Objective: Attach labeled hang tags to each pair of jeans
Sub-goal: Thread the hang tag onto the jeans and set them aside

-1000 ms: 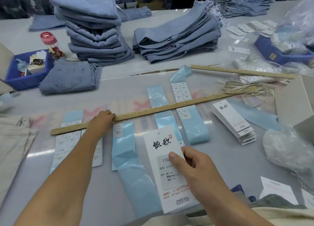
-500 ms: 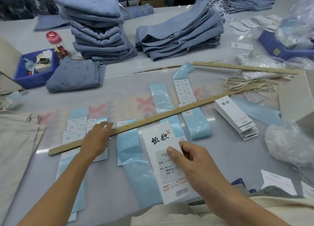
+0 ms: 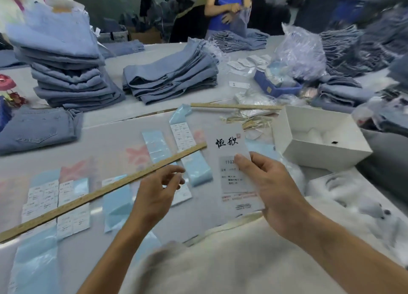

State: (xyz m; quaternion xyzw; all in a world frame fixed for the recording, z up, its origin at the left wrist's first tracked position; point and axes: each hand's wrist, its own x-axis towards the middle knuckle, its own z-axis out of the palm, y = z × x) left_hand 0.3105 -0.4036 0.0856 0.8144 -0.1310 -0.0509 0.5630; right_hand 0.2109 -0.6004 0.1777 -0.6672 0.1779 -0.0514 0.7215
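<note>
My right hand grips a white hang tag with black characters, lifted above the table and tilted toward me. My left hand hovers just left of the tag with thumb and forefinger curled close together; whether a small sticker sits between them is unclear. Sheets of white label stickers on pale blue backing strips lie on the table. Stacks of folded blue jeans stand at the back, with one folded pair at the left.
A long wooden ruler lies diagonally across the sticker sheets, with a second ruler and pale strings farther back. An open white box sits right. A blue tray and plastic bags lie behind. Another person works across the table.
My left hand has left the ruler and sticker sheet and come up beside the tag. My right hand has lifted the tag off the table. The view has swung up and right.
</note>
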